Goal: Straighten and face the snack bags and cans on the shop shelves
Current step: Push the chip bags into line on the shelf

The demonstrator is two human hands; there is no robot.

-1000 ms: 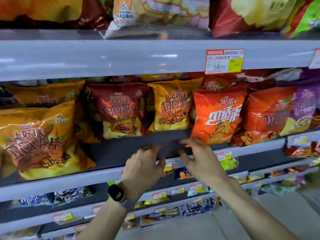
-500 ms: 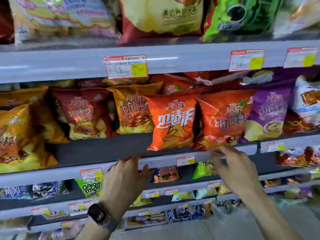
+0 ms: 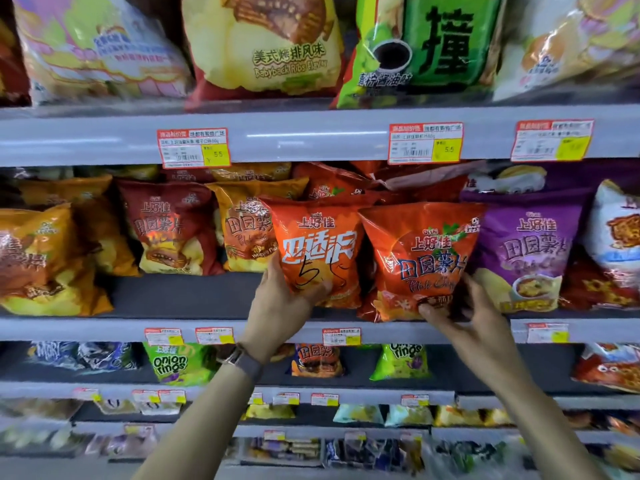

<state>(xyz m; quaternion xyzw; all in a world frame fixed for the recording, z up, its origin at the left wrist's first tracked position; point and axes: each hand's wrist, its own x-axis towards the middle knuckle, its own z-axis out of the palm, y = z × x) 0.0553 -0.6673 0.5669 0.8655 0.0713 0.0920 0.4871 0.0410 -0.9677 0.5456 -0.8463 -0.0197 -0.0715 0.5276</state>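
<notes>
While left grip clasps orange bag at its lower-left edge, right grip pinches red bag at its base; both upright, touching.

Yellow foil snack bag, upper centre: top cut off by the frame. Small packets along the bottom: blurred.

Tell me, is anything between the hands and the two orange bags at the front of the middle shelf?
Nothing visible. The left hand holds the lower left of the orange bag marked 5.5; the right hand grips the bottom of the red-orange bag beside it.
</notes>
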